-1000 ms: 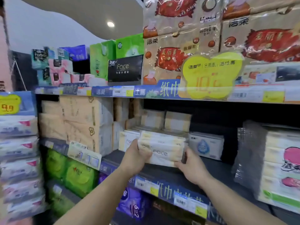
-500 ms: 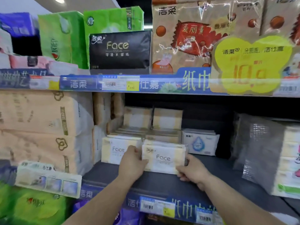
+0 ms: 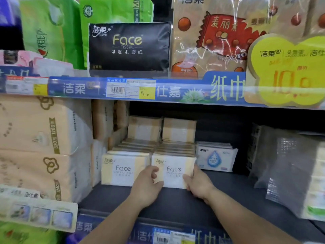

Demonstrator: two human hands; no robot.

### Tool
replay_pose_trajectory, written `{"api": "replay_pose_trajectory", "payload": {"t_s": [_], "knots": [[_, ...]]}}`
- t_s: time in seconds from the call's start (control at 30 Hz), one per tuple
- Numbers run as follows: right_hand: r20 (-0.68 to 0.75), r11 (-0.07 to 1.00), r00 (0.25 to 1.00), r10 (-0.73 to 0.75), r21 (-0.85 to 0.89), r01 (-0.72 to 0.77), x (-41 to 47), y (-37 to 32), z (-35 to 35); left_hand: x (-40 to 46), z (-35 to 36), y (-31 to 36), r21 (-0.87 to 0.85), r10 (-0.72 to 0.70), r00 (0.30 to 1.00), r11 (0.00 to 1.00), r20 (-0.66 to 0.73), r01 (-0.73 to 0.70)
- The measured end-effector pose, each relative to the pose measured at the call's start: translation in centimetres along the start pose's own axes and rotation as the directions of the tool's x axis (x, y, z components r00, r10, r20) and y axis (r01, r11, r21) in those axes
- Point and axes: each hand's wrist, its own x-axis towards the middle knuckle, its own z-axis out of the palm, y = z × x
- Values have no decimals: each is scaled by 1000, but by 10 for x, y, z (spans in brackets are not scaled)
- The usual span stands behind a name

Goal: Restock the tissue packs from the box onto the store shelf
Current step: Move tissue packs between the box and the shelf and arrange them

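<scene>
Your left hand covers the Face pack's lower left corner. Right of your right hand, the wrapped bundle is cut off (print blurred).

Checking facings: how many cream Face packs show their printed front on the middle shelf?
2: the left pack stands free at the front; the right pack beside it is held by the left hand and right hand. Rows behind show only tops.

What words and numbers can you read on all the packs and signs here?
"Face": pack between the left hand and right hand, white Face pack.
"Face": neighbouring white pack.
"Face TISSUE": black pack.
"¥5.50": yellow price label.
"10.9", blurred: yellow sign.
"1280": beige bundle.
Barcodes and small print: unreadable.
</scene>
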Motion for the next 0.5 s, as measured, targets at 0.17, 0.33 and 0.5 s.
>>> {"api": "replay_pose_trajectory", "payload": {"t_s": [0.17, 0.33, 0.5], "knots": [[-53, 999, 998, 29, 14, -29, -1, 2, 2, -1, 0, 1, 3, -2, 1000, 1000, -13, 2], [-40, 968, 994, 97, 236, -85, -12, 8, -7, -7, 0, 11, 87, 29, 1000, 996, -5, -28], [-110, 999, 994, 26, 46, -21, -49, 21, -44, -22, 27, 58, 174, 139, 990, 975, 15, -140]]}}
